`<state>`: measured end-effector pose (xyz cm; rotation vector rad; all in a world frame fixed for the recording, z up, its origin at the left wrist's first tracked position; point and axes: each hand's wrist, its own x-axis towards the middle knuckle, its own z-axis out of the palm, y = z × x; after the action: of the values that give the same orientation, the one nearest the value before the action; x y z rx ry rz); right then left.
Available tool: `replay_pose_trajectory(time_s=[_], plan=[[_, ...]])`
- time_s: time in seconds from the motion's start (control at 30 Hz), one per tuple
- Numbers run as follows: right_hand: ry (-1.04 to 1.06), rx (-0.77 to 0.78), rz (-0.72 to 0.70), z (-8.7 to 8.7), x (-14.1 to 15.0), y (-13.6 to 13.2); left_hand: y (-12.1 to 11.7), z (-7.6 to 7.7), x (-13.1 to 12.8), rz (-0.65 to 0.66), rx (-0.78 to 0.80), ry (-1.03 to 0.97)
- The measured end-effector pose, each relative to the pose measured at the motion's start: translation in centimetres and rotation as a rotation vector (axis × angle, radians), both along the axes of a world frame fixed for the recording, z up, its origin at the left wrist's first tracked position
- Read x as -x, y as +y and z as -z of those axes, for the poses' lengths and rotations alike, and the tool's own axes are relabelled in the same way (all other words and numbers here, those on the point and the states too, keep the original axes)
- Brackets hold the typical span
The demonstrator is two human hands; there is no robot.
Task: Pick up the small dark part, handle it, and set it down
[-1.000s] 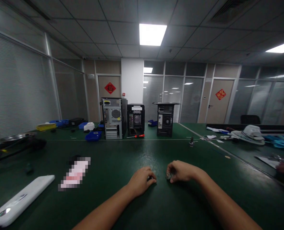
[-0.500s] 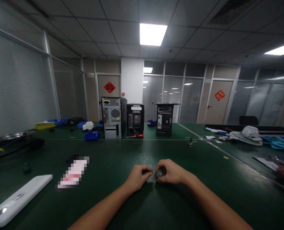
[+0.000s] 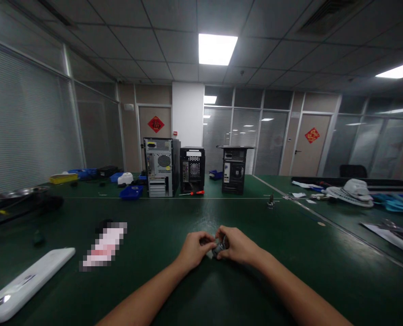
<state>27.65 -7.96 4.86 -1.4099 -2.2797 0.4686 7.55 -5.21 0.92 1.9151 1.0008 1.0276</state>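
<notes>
Close together over the green tabletop, my two hands meet around a small grey cylindrical metal part [image 3: 218, 249]. My right hand [image 3: 237, 244] curls its fingers and thumb round this part from the right, hiding some of it. From the other side my left hand [image 3: 194, 249] is closed in a pinch, its fingertips at the part's left edge. A pale, see-through patch shows just below the left fingertips; what it is, I cannot make out.
Three computer cases stand at the back: a grey one [image 3: 159, 167], a black one [image 3: 192, 170] and another black one [image 3: 233, 170]. A red screwdriver [image 3: 197, 193] lies before them. Left are a long white device [image 3: 28, 283] and a blue tray [image 3: 131, 192]; right, a small metal part [image 3: 271, 202].
My right hand has moved left with the metal part, bringing it against my left fingertips. Another person's hand at the right edge has gone out of view.
</notes>
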Motion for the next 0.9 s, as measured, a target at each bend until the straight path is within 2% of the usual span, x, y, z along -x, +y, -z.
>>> replay_pose_trajectory(time_s=[0.13,0.27,0.37,0.47,0.57,0.7,0.8,0.9], plan=[[0.040,-0.033,-0.053,0.3,0.3,-0.2,0.4,0.5,0.1,-0.036,0.035,-0.116],[0.017,-0.074,-0.057,0.6,0.6,-0.2,0.6,1.0,0.2,-0.021,0.076,-0.104],[-0.006,-0.089,-0.025,0.6,0.6,0.1,0.8,1.2,0.1,-0.005,0.081,-0.082],[-0.075,-0.084,0.064,0.4,-0.7,0.8,1.2,1.4,0.4,-0.041,0.032,-0.044],[-0.203,-0.090,0.249,0.1,-4.3,2.2,2.0,1.5,1.3,-0.094,-0.014,-0.006],[-0.347,-0.067,0.572,0.6,-12.3,4.0,2.9,1.4,2.6,-0.152,-0.052,0.046],[-0.373,0.005,0.751,1.4,-18.5,4.5,3.2,1.3,3.2,-0.185,-0.064,0.080],[-0.366,0.035,0.881,2.1,-22.9,4.4,3.2,1.2,3.5,-0.193,-0.062,0.089]])
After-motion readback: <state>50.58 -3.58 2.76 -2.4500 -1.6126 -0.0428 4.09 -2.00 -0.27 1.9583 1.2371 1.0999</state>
